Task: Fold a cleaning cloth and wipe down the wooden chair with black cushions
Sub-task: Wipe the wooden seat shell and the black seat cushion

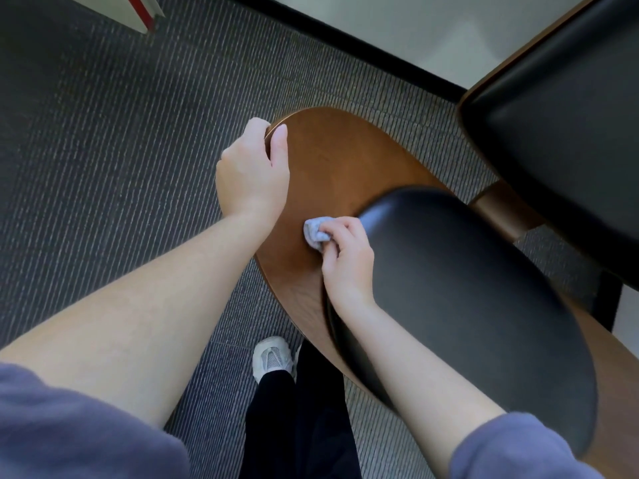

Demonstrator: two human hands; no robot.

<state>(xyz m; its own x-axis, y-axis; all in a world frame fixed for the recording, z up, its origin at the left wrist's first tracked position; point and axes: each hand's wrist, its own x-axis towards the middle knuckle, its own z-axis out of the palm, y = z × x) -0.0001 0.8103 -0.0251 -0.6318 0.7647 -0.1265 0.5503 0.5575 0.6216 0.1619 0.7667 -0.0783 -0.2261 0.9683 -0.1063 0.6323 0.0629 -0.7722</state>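
View from above of a person leaning over a wooden chair (332, 167) with black cushions. The left hand (252, 174), near the centre toward 11 o'clock, is closed over the top edge of the curved wooden backrest, thumb on the near face and fingers wrapped behind. The right hand (345, 257), just right of centre, is clamped around a bunched pale grey cleaning cloth (314, 231), pressing it against the wood beside the edge of the black back cushion (466, 305), which fills the frame toward 4 o'clock. The black seat cushion (570, 133) lies at 2 o'clock. Both sleeves are purple-grey and pushed up. At 6 o'clock, a white sneaker (271, 357) and black trousers stand on dark ribbed carpet (121, 150).
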